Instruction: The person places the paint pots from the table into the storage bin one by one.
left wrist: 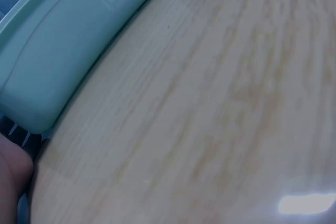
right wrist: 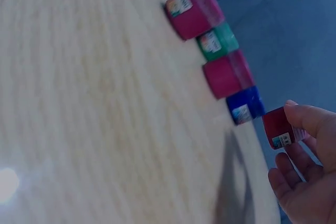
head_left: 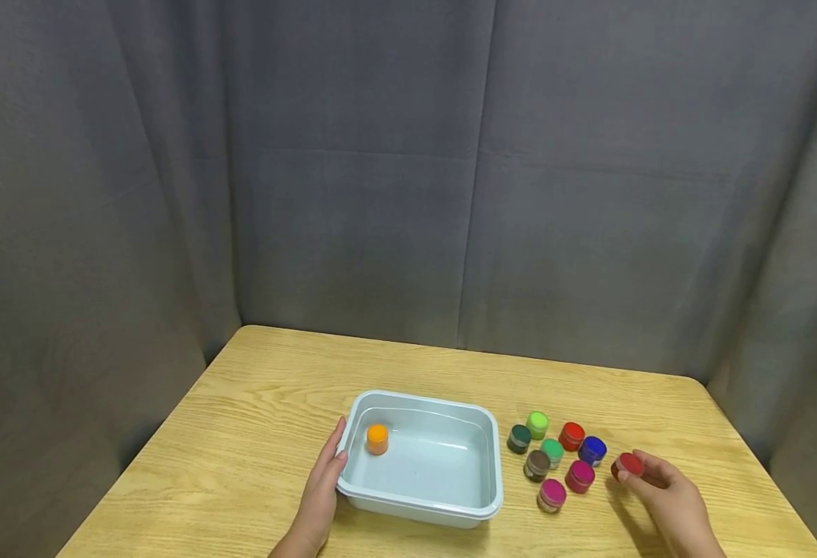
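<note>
My right hand (head_left: 673,500) pinches a dark red paint jar (head_left: 629,465) between thumb and fingers, at the right of the group of jars. In the right wrist view, this red jar (right wrist: 278,128) appears raised off the table, its label showing. Against the left side of a pale blue plastic tray (head_left: 418,508), my left hand (head_left: 320,492) rests with its fingers fairly straight along the wall and the thumb near the rim. Inside the tray, near its left end, stands an orange jar (head_left: 377,439). The left wrist view shows the tray's outer wall (left wrist: 63,51) and part of the hand.
Between tray and right hand, several jars stand close together: light green (head_left: 537,425), dark green (head_left: 519,439), mint green (head_left: 552,451), brown (head_left: 537,466), red (head_left: 572,436), blue (head_left: 593,450) and two magenta ones (head_left: 580,477). Grey curtains (head_left: 367,194) hang around the wooden table (head_left: 241,434).
</note>
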`<state>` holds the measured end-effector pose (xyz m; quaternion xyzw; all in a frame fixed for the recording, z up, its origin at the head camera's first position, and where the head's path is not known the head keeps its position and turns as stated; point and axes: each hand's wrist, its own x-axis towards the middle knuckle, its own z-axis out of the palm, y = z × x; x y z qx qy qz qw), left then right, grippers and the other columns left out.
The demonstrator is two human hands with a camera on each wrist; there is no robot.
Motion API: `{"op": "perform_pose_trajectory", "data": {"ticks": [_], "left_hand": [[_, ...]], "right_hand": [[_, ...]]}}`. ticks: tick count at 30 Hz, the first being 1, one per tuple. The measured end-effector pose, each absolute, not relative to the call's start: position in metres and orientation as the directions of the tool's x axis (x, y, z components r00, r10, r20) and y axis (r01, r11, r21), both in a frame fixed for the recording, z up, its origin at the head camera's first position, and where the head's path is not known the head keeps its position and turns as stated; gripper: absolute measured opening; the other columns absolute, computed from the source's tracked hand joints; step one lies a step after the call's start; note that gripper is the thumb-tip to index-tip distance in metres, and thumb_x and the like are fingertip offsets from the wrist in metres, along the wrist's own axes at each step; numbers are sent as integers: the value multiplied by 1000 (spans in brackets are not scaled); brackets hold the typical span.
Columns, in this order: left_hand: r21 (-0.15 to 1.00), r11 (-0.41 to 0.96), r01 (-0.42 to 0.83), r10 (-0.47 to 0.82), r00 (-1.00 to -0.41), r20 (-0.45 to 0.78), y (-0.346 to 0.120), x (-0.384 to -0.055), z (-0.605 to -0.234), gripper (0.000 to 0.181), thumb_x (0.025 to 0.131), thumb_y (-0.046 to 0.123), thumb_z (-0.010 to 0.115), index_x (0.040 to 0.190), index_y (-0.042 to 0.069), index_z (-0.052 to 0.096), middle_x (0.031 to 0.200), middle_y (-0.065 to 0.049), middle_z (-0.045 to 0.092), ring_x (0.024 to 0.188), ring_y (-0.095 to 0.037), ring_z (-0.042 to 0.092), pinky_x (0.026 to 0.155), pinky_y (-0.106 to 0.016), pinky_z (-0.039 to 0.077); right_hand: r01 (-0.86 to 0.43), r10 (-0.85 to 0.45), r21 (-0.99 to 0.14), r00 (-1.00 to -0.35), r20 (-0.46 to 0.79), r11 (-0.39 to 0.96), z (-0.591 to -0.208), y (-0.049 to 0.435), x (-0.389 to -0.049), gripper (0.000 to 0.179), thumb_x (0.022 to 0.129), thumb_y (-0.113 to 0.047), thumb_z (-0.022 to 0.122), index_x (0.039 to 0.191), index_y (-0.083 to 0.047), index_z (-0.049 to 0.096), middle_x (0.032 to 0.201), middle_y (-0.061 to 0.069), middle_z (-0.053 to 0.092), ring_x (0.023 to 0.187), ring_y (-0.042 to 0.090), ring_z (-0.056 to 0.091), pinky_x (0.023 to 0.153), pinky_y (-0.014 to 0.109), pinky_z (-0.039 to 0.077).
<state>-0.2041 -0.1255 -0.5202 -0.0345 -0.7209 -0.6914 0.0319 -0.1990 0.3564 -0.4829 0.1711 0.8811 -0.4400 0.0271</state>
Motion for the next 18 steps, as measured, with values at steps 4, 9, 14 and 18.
{"op": "perform_pose_trajectory", "data": {"ticks": [4, 9, 14, 18], "left_hand": [[995, 43, 96, 7, -995, 95, -125, -204, -520, 55, 103, 27, 35, 156, 12, 26, 165, -8, 16, 152, -38, 10, 121, -62, 8], [994, 39, 99, 5, -995, 99, -125, -204, -520, 55, 103, 26, 35, 155, 12, 27, 165, -8, 16, 152, -38, 10, 122, -61, 7], [994, 39, 98, 2, -995, 98, -125, -204, -519, 55, 103, 25, 34, 155, 11, 26, 165, -9, 16, 152, -38, 10, 122, -61, 7], [995, 31, 99, 7, -995, 99, -125, -204, -519, 55, 104, 25, 34, 156, 10, 25, 165, -10, 15, 152, -38, 9, 122, -60, 7]], "right_hand": [[298, 266, -769, -949, -171, 566, -471, 349, -199, 87, 88, -56, 64, 148, 1, 36, 143, 26, 49, 107, 16, 62, 73, 12, 48], [261, 240, -785, -960, -147, 562, -457, 337, -201, 84, 90, -53, 63, 149, 0, 35, 143, 26, 48, 119, 27, 54, 76, 11, 46], [231, 205, -810, -969, -140, 538, -445, 324, -203, 80, 91, -49, 64, 149, -1, 36, 142, 22, 49, 108, 5, 53, 83, 16, 49], [205, 175, -824, -976, -131, 528, -437, 314, -206, 78, 92, -46, 64, 149, -2, 36, 138, 19, 52, 104, 2, 53, 91, 25, 52]]}}
